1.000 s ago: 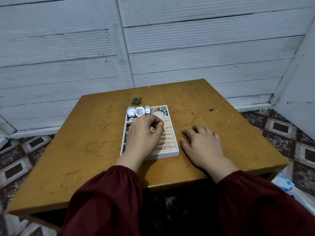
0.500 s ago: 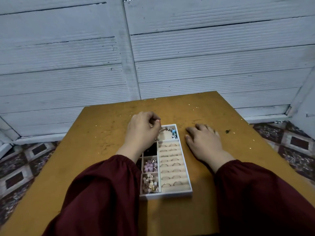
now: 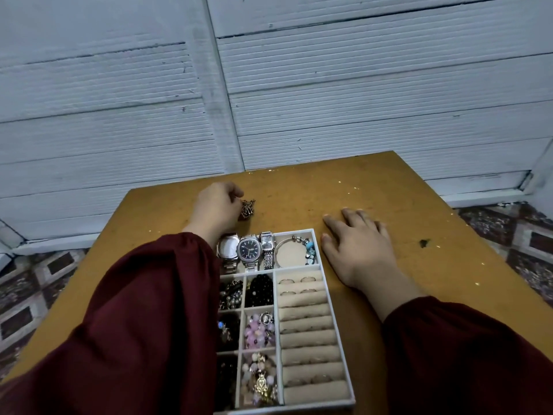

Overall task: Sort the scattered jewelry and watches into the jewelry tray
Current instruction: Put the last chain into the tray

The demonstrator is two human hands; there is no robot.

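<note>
The step in hand looks like the pick-up of the last loose piece. The left hand [image 3: 215, 208], in the upper middle of the frame, has its fingers curled on the near edge of a small chain [image 3: 248, 208]. The chain lies heaped on the table [image 3: 419, 280] just above the tray [image 3: 299, 406]. The grip looks like a pinch, though the fingertips are hidden behind the knuckles. The right hand [image 3: 357, 247] lies flat and relaxed on the table, just right of the tray's top corner, holding nothing. The tray seems nearly filled, with three watches [image 3: 247, 250] in the top row and a bracelet [image 3: 309, 250] beside them. Below are beads [image 3: 257, 330] in the small cells and a few rings on the rolls [image 3: 305, 324] at right. The next move calls for lifting the whole chain clear so that no loop trails, then lowering it into a cell with room. The red sleeve [image 3: 134, 339] covers the tray's left column, so a free cell cannot be picked out there. The table is worn ochre wood with scuffs, pale flecks and a dark speck [image 3: 423, 242] at right. Behind it stands a grey-white ribbed wall [image 3: 359, 100], and patterned floor tiles [image 3: 508, 229] show at both sides.
</note>
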